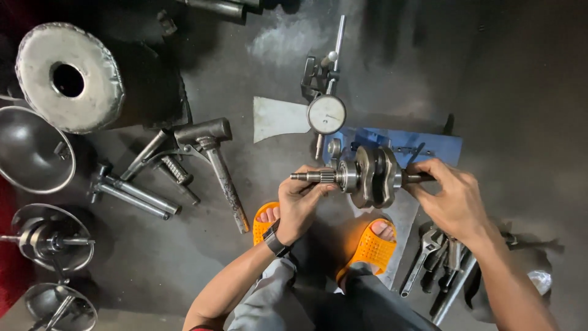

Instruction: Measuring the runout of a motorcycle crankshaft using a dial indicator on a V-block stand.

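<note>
- Crankshaft [367, 176] – steel assy w/ two thick round webs at centre, thin shaft ends out both sides; held level just above the floor [490, 92], approx centre of view, over the blue plate [441, 146].
- Handling, my read: heavy for its size, weight packed in the webs, fully rigid. Metal looks oily, so prob slippery. Journals + toothed end shouldn't get knocked; not fragile otherwise.
- Best hold, I'd judge: both shaft ends, one per hand, as now; webs too fat and slick for one hand.
- Left hand [299, 205] – grip pinching the toothed shaft end at 9 o'clock of the webs, fingers curled round it, watch on wrist.
- Right hand [456, 199] – grip closed over the plain shaft end at 3 o'clock, fingertips on top.
- Dial gauge [326, 114] on its stand rod, at 11 o'clock of the crankshaft, near but apart.
- Hammer [211, 156] lies at 9 o'clock, well apart, head up, handle running down toward the orange sandals [367, 248] at 6 o'clock.
- Wrenches [438, 263] in a pile at 5 o'clock, under the right forearm.
- Far 9–10 o'clock: round metal disc w/ hole [67, 76], bowls and more shafts; detail hard to make out.
</note>
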